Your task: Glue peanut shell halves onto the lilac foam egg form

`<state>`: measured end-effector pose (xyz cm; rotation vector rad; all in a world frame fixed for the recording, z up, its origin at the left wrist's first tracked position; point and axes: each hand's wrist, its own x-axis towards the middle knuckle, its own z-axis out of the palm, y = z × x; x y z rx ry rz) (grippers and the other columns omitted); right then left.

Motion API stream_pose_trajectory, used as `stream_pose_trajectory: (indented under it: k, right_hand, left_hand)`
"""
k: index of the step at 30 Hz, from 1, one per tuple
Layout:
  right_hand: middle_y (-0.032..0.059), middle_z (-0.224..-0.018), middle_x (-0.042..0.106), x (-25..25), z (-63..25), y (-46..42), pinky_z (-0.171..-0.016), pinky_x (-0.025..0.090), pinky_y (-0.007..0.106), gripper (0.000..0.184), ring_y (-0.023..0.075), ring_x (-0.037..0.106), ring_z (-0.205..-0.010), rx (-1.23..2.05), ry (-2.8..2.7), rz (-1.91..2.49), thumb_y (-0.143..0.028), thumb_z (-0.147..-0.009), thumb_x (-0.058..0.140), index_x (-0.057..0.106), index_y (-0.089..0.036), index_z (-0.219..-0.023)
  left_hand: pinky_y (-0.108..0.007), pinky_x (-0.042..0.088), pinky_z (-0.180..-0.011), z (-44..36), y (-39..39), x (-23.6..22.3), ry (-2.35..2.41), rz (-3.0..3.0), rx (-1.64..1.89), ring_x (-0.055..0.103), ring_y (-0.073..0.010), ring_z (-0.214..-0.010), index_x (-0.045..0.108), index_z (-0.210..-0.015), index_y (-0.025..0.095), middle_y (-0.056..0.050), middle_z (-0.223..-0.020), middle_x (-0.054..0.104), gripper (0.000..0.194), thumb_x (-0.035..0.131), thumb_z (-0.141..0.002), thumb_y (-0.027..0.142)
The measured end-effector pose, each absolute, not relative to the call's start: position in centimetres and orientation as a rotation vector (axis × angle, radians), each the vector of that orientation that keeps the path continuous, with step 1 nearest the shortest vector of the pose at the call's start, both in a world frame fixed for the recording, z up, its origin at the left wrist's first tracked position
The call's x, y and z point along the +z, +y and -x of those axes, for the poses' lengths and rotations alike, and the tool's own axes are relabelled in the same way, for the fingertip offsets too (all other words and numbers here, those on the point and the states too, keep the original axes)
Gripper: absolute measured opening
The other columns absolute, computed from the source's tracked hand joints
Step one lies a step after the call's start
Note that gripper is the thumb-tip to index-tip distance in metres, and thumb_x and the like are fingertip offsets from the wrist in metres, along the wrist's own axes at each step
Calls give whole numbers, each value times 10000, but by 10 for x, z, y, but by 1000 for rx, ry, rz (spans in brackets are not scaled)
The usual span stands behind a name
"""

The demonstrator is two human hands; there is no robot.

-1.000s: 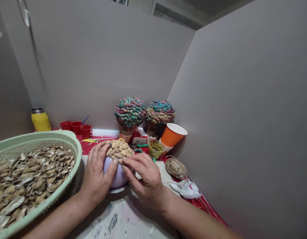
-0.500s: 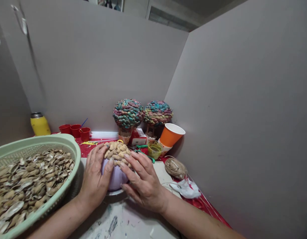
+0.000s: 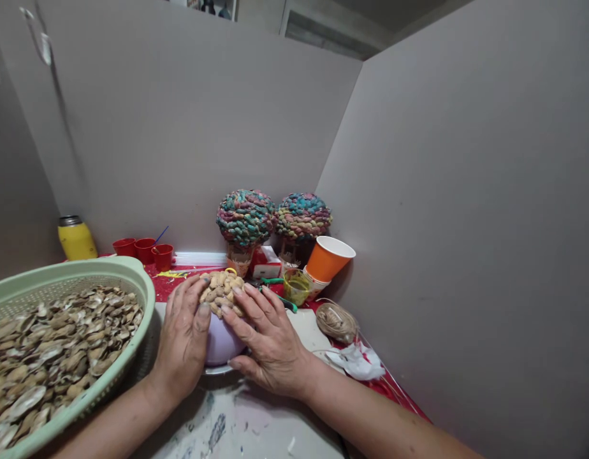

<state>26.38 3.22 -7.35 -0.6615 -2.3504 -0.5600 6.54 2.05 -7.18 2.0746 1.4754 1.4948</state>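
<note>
A smooth purple balloon (image 3: 224,341) rests in a shallow round dish, its silvery rim (image 3: 218,370) showing at the bottom. Peanut shells (image 3: 221,292) cover its top like a cap. My left hand (image 3: 183,335) cups the balloon's left side, fingers lying against the shells and thumb down the front. From the right, my right hand (image 3: 270,341) presses its fingertips on the lower edge of the shell cap, its thumb near the dish rim. Both palms hide the balloon's sides.
At left, a green colander (image 3: 148,299) is full of shell halves (image 3: 60,338). Behind stand two colourful shell-covered balls (image 3: 247,218) on cups, an orange paper cup (image 3: 329,260), red cups (image 3: 163,257) and a yellow bottle (image 3: 78,240). Twine (image 3: 337,323) lies right. Grey panels (image 3: 203,127) enclose the table.
My right hand has shifted slightly left and up over the balloon, its fingers now further onto the shells. My left thumb has straightened a little upright. The other things look unmoved.
</note>
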Motion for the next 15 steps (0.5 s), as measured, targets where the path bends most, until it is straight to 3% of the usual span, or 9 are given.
stream_pose_trajectory:
  k: [6,12,15]
  right_hand:
    - [189,-1503,389,-74,-263,34,-1115,216,596,608,340,224,-1439,-533,-2367,643,-535,-982,381,374,-162,-1462]
    - [147,-1569,261,-65,-266,29,-1078,288,605,595,341,274,-1421,-400,-2242,513,-516,-1009,287,165,-272,-1538]
    - [145,-1534,324,-54,-272,20,-1031,357,606,581,337,372,-1364,-314,-2101,423,-436,-1011,309,147,-263,-1541]
  left_hand:
    - [-564,259,-1144,-66,21,-71,1488,-2072,1497,368,-275,-1351,478,-1349,201,-123,-1418,484,520,212,-999,479]
    - [-558,242,-1159,-64,20,-73,1486,-2099,1481,348,-267,-1375,472,-1369,186,-130,-1442,467,520,221,-1004,459]
    - [-557,208,-1175,-63,20,-74,1484,-2085,1468,305,-261,-1411,449,-1401,180,-131,-1489,429,529,222,-1008,451]
